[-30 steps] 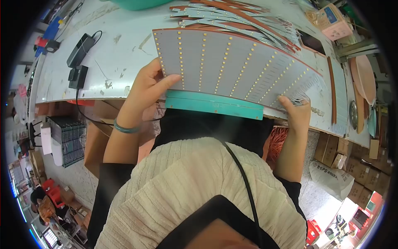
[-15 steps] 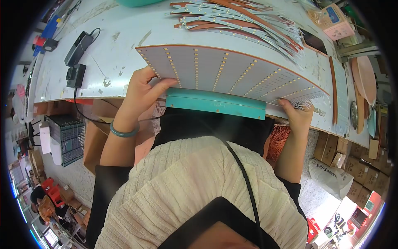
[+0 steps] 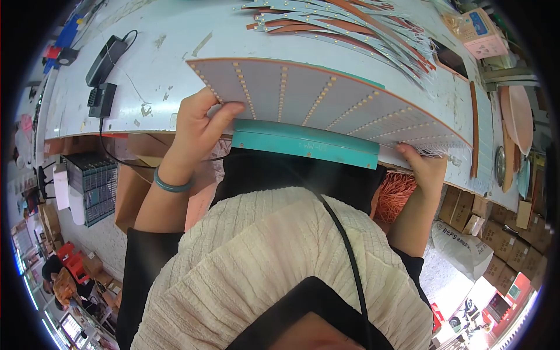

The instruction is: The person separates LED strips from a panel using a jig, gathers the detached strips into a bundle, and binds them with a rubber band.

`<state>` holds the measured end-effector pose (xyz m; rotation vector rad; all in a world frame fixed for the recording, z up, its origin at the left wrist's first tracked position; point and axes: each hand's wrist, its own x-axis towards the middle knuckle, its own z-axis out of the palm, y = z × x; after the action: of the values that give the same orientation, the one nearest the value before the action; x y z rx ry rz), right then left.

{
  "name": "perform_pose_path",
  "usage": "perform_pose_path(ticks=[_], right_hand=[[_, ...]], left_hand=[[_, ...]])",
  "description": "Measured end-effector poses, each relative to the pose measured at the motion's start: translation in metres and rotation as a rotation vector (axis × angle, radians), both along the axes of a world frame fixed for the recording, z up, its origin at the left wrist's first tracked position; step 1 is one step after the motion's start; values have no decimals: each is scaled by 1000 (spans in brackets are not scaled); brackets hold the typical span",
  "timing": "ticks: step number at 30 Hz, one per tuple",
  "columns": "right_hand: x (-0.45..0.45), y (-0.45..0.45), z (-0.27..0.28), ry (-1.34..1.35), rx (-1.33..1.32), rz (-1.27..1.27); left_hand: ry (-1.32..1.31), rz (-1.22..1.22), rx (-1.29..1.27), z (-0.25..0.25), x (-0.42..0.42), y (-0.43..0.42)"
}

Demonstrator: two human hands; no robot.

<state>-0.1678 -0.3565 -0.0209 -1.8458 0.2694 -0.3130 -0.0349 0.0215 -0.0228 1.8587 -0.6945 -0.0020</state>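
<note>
The panel (image 3: 297,96) was a thin grey sheet with rows of small yellowish squares and a brownish upper edge, its fine pale wires (image 3: 429,144) bunched at the right end. It stood tilted above the front of the table (image 3: 157,76), face toward the person, its lower edge just beside the teal bar (image 3: 306,146). The fingers of the left hand (image 3: 198,125) were closed on its left end, thumb in front; those of the right hand (image 3: 424,169) pinched the lower right corner, partly hidden.

White tabletop stretched between the panel's left edge and the black adapters (image 3: 101,100). Beyond the upper edge lay a loose pile of strips (image 3: 350,29), with a dark flat object (image 3: 450,58) near its right end. A brown strip (image 3: 473,128) lay close to the right corner.
</note>
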Motion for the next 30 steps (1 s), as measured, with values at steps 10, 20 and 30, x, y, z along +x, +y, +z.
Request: perform_pose_path(ticks=[10, 20, 30], right_hand=[[13, -3, 6, 213, -186, -9], [31, 6, 23, 329, -98, -26], [6, -4, -2, 180, -2, -37]], left_hand=[[149, 132, 56, 6, -2, -11], [496, 18, -231, 14, 5, -26], [399, -27, -252, 7, -5, -13]])
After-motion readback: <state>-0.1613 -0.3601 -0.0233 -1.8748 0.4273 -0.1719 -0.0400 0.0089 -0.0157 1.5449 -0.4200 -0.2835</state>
